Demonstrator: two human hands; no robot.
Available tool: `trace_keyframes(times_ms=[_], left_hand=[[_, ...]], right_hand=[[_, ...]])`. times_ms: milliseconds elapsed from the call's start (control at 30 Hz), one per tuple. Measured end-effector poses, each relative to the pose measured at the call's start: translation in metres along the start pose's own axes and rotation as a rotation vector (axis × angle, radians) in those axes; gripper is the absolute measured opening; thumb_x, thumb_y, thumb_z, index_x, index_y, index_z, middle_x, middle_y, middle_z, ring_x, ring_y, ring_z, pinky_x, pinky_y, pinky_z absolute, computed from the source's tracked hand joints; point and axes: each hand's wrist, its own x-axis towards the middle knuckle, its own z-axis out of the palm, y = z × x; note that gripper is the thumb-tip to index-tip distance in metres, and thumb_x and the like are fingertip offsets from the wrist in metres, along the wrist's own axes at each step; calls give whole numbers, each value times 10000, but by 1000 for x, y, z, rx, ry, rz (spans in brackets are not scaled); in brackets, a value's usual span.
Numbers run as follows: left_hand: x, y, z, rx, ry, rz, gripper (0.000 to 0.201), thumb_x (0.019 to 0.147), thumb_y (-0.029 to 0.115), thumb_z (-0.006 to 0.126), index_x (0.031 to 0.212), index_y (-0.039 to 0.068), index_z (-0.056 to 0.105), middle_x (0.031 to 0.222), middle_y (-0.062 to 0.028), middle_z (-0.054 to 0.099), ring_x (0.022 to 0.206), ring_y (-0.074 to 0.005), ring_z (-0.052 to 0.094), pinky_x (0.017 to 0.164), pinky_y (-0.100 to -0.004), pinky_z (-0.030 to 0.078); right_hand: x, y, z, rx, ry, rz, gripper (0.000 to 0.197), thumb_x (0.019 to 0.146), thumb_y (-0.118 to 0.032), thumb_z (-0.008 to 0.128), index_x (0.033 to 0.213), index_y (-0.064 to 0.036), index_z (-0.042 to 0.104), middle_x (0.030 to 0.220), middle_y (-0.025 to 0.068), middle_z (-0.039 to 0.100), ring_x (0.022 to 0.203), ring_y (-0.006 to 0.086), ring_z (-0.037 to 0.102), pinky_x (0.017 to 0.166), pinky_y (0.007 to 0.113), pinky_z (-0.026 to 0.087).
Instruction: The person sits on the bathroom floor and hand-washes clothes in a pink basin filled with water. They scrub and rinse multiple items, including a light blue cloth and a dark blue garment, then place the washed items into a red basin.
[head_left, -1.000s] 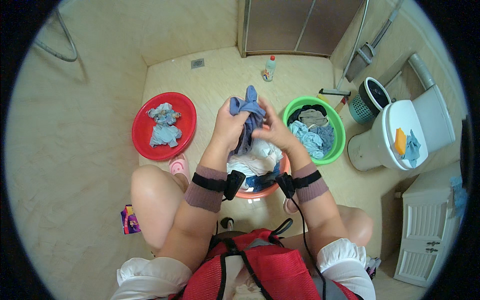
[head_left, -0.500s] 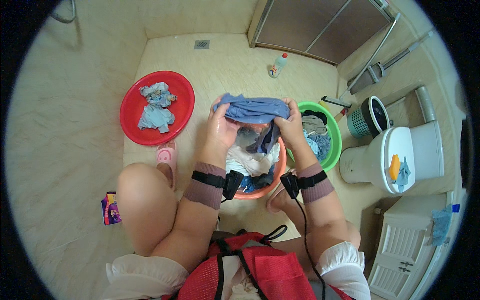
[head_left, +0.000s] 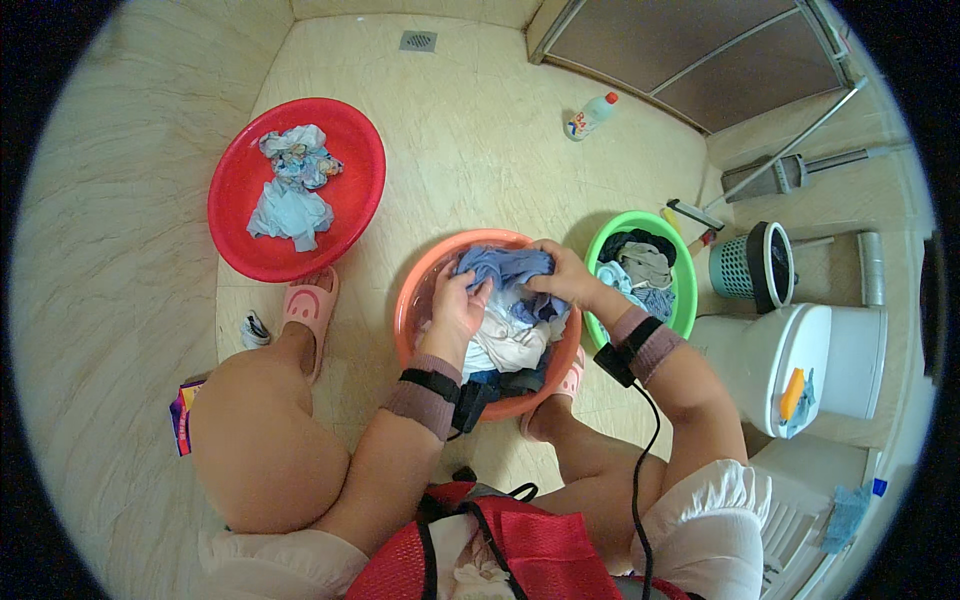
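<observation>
- A blue garment point(head_left: 505, 266) is held bunched between two bare hands over the far part of an orange basin point(head_left: 403, 320) on a tiled bathroom floor.
- The garment's left end is gripped by the left hand point(head_left: 458, 308), its thumb and fingers bent against the fabric.
- The right side is clasped by the right hand point(head_left: 566, 277), its back turned upward and its fingers curled over the cloth.
- Whether the lowest folds are touching the laundry beneath cannot be told.
- White clothes point(head_left: 512, 338) are heaped in the middle of the basin, with dark clothes point(head_left: 525, 382) bunched along its near side.
- Both wrists are wrapped in mauve cuffs and black straps, each fitted with a small black device.
- To the left, a light-blue cloth point(head_left: 290, 212) and a patterned cloth point(head_left: 300, 157) are laid crumpled in a red basin point(head_left: 232, 195).
- To the right, a green basin point(head_left: 685, 285) is filled with dark, grey and blue clothes, partly screened by the right forearm.
- A bottle point(head_left: 592, 117) with a red cap is seen beyond the basins.
- An orange object point(head_left: 793, 393) and a blue cloth point(head_left: 804, 405) are placed on the closed toilet lid point(head_left: 808, 340).
- Pink slippers point(head_left: 310, 308) are worn on both feet, planted either side of the orange basin.
</observation>
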Motion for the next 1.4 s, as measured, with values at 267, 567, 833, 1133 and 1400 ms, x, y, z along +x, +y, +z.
trace_keyframes(times_ms=[267,567,833,1133,1400], left_hand=[[9,-14,-40,121,60,-109,348,986,106,551,1326,135,487,1255,-72,598,1160,-272,567,1068,-515,403],[17,-17,-54,79,18,-52,226,995,183,547,1205,114,589,1208,-62,658,1111,-251,616,1025,-542,433],[-3,-11,-9,-20,-130,-91,332,1028,314,496,1265,99,585,1178,-81,667,1106,-260,620,1000,-421,487],[-11,-30,-27,136,-272,-26,258,977,314,521,1122,115,598,1131,-101,646,963,-224,634,833,-394,549],[2,-40,-34,-62,-233,-235,299,999,380,488,1110,139,627,1126,-72,650,1003,-239,626,879,-409,528]], right_hand=[[19,53,59,-788,-5,-8,556,810,-241,716,1305,-73,527,967,216,713,867,384,707,763,450,572],[45,63,79,-1114,-340,129,312,926,-188,508,1186,-22,563,977,207,722,921,355,713,796,504,557],[-20,6,83,-374,12,-240,350,787,-225,700,1107,-137,589,937,224,683,839,439,665,748,543,522],[-38,-36,92,-594,56,-493,240,826,-292,678,967,-103,637,759,152,688,691,361,680,629,466,551],[-35,-33,90,-451,150,-449,213,867,-259,682,975,-83,630,918,151,694,734,370,674,654,466,547]])
